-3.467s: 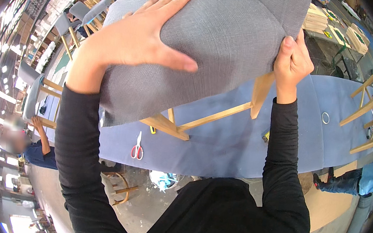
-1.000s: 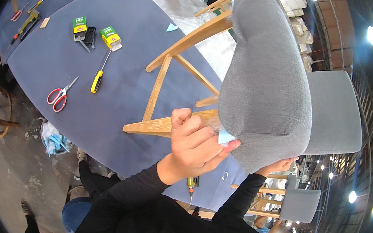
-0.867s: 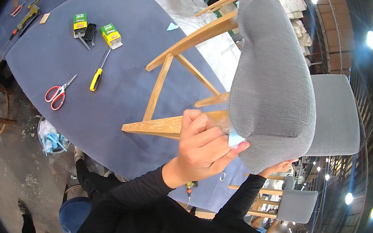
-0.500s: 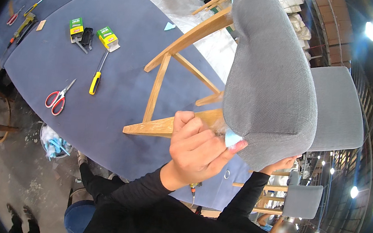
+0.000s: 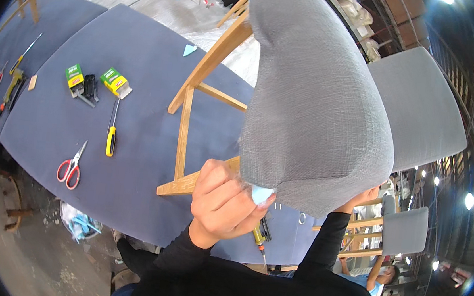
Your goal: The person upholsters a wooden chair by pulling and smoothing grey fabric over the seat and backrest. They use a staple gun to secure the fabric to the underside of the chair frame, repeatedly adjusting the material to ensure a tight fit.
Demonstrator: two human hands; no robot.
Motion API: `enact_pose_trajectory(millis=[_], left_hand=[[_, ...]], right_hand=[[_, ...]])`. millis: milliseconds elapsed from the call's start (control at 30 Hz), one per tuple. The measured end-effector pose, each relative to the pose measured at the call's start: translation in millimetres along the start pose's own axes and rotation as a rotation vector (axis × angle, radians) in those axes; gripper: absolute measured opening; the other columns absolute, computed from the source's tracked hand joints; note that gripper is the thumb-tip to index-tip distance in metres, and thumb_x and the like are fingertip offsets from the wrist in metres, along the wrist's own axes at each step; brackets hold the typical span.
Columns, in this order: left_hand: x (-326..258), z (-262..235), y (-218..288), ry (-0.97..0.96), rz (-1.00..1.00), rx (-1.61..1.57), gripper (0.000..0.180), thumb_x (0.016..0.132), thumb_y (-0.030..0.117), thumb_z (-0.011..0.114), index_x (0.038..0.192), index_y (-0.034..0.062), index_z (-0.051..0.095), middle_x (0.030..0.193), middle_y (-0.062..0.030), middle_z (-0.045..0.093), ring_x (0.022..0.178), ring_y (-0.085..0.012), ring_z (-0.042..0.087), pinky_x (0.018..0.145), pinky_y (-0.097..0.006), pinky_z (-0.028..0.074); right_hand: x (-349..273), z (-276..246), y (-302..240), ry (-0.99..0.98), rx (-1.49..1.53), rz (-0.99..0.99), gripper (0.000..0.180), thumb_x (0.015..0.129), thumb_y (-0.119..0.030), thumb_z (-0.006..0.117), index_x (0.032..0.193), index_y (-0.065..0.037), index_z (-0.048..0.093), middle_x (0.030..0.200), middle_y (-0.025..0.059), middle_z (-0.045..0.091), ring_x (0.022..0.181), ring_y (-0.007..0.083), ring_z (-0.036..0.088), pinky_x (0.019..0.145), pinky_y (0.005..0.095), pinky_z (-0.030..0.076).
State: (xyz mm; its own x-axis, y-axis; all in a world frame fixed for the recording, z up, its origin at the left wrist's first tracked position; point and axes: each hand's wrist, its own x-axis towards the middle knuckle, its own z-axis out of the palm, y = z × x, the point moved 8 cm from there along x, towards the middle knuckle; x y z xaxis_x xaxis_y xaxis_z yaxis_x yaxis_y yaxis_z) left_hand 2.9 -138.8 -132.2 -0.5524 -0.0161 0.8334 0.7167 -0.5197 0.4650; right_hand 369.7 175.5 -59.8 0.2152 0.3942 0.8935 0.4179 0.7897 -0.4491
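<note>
A chair with a grey fabric seat (image 5: 316, 93) and pale wooden legs (image 5: 183, 134) lies tipped over the blue-grey table. Its grey backrest (image 5: 417, 108) shows to the right. At the seat's near corner, my left hand (image 5: 221, 203) is closed, pinching a light blue piece of foam (image 5: 261, 194) between thumb and fingers, against the fabric edge. My right hand (image 5: 362, 199) grips the chair from its near right underside; most of its fingers are hidden behind the seat.
Red-handled scissors (image 5: 69, 167), a yellow screwdriver (image 5: 112, 139) and two green-yellow boxes (image 5: 116, 82) lie on the table's left. A yellow-black power tool (image 5: 262, 233) rests behind my left wrist. A bin of blue scraps (image 5: 78, 221) stands below the table edge.
The seat sits further left in view and the table tools lower, as my view has shifted. My left hand keeps the foam at the seat corner; more of the power tool shows.
</note>
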Motion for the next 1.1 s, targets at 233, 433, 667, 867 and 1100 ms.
enact_pose_trajectory(millis=[233, 433, 667, 867, 1100], left_hand=[[-7.5, 4.8, 4.1, -0.001, -0.018, 0.05, 0.02, 0.087, 0.007, 0.068, 0.071, 0.0007, 0.057, 0.065, -0.0096, 0.056, 0.063, -0.0302, 0.056, 0.062, -0.037, 0.043], [20.6, 6.2, 5.9, -0.32, -0.056, 0.193, 0.033, 0.074, 0.004, 0.08, 0.063, 0.007, 0.049, 0.061, -0.0065, 0.047, 0.059, -0.0282, 0.044, 0.056, -0.04, 0.032], [143.8, 94.0, 159.0, -0.771, 0.427, 0.739, 0.04, 0.063, 0.019, 0.09, 0.096, 0.0055, 0.071, 0.093, -0.0107, 0.069, 0.088, -0.0312, 0.061, 0.079, -0.041, 0.045], [91.2, 237.0, 143.2, -1.284, 0.543, 0.82, 0.095, 0.061, 0.028, 0.09, 0.145, 0.0074, 0.051, 0.136, -0.0183, 0.06, 0.123, -0.0382, 0.058, 0.105, -0.048, 0.044], [90.8, 276.0, 141.5, -1.516, 0.511, 0.685, 0.103, 0.062, 0.038, 0.091, 0.149, 0.0059, 0.047, 0.141, -0.0196, 0.057, 0.126, -0.0425, 0.056, 0.108, -0.05, 0.044]], right_hand=[[1.8, 3.4, -9.1, -0.006, 0.055, 0.0, 0.061, 0.111, -0.051, 0.04, 0.079, -0.001, 0.054, 0.074, -0.0005, 0.055, 0.069, 0.0082, 0.048, 0.064, 0.0276, 0.041], [13.7, -2.3, 1.1, 0.014, 0.051, -0.146, 0.05, 0.111, -0.032, 0.046, 0.074, 0.001, 0.05, 0.073, 0.0009, 0.054, 0.068, 0.0085, 0.045, 0.067, 0.0271, 0.044], [16.6, 8.0, -22.7, 0.035, 0.074, -0.258, 0.046, 0.104, -0.018, 0.057, 0.066, 0.008, 0.052, 0.107, 0.027, 0.072, 0.062, 0.0158, 0.06, 0.067, 0.0309, 0.053], [23.3, -1.9, -24.0, -0.079, 0.067, -0.328, 0.032, 0.098, -0.014, 0.065, 0.072, 0.005, 0.067, 0.117, 0.029, 0.07, 0.056, 0.0187, 0.064, 0.053, 0.029, 0.049], [25.1, -8.7, -22.9, -0.07, 0.035, -0.348, 0.038, 0.1, -0.016, 0.065, 0.07, 0.007, 0.064, 0.11, 0.0315, 0.071, 0.081, 0.0254, 0.077, 0.06, 0.0295, 0.053]])
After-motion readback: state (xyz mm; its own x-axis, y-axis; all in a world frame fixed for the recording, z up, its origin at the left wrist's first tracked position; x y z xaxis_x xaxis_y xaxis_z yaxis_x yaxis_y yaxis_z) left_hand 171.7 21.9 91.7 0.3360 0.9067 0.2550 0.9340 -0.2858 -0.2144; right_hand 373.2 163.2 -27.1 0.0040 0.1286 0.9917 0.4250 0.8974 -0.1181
